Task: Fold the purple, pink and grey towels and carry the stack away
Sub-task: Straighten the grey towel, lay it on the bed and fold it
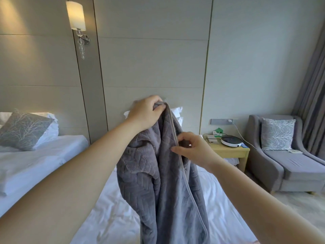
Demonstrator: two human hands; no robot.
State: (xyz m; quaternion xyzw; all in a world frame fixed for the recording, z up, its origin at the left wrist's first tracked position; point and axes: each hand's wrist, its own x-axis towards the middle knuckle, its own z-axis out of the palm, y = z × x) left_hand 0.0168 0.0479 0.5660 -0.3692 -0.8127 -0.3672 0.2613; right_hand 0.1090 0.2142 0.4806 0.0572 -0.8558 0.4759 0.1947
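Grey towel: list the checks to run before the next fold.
1. Left hand grips the towel's top corner: ok.
2. Right hand pinches its piped edge: ok.
3. Towel spread flat: not ok, it hangs bunched.
4. Bed beneath to lay it on: ok.
5. Purple and pink towels folded: cannot tell, neither in view.

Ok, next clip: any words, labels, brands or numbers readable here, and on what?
No text is legible.
Green-and-white card on the nightstand: print too blurred.
Blue item beside the round white device: too small.
The grey towel: no label shows.
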